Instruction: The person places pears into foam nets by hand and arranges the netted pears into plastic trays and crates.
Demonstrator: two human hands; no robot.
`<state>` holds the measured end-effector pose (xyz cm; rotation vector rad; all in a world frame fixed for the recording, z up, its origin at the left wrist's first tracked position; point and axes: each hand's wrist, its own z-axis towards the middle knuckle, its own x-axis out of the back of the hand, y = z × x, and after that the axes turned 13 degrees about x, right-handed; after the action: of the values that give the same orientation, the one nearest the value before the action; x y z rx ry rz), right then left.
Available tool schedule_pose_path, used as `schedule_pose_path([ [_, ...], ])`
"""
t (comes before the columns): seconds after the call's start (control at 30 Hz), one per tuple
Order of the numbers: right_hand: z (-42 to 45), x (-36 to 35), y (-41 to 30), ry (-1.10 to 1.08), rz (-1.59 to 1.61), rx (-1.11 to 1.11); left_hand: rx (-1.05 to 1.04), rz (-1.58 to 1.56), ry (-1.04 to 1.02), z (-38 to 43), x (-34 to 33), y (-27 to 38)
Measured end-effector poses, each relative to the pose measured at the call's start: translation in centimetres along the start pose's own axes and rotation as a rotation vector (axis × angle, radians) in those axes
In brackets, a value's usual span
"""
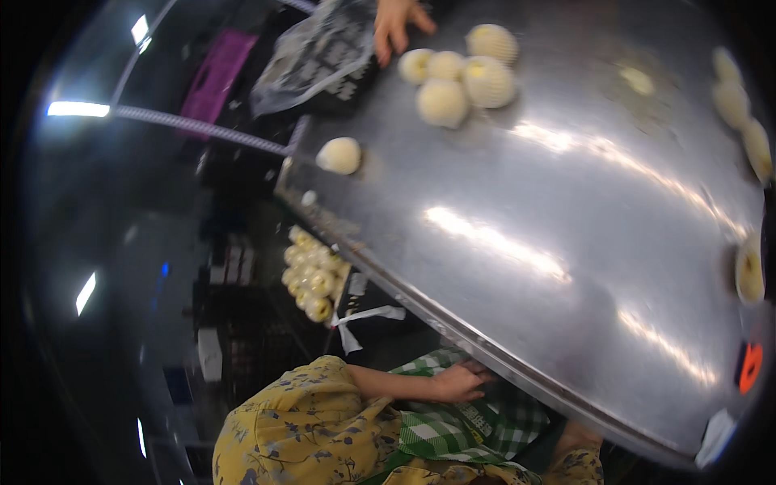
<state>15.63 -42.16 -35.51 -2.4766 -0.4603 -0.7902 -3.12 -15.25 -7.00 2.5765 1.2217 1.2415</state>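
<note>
My left hand is by the green checked apron, near the metal table's edge, its fingers bent; whether it grips the cloth, I cannot tell. Of my right arm, only a forearm shows beside the table edge; the hand is out of sight. Before me spreads a shiny metal table. A cluster of round pale-yellow fruits, with ribbed surfaces like foam netting, lies towards its far side. One similar fruit sits alone near the left corner.
Another person's hand rests at the far table edge beside a clear plastic bag. Stacked yellowish fruits stand below the table's left edge. More fruits line the right side, near an orange object. White strips hang near the left edge.
</note>
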Motion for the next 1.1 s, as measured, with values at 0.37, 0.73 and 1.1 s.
schedule_pose_path([
  [0.37, -5.7, 7.0, -13.9, 0.068, 0.324, 0.689, 0.202, -0.636, -0.007, -5.3, -2.7, 2.0],
  [0.73, -24.4, 21.4, -28.6, -0.235, 0.966, 1.032, -0.175, -1.476, 0.489, -13.3, -1.0, 12.8],
  [1.1, -31.3, 13.7, -47.7, -0.885, 1.259, 0.807, 0.179, -1.333, 0.932, -26.0, -4.0, 0.2],
])
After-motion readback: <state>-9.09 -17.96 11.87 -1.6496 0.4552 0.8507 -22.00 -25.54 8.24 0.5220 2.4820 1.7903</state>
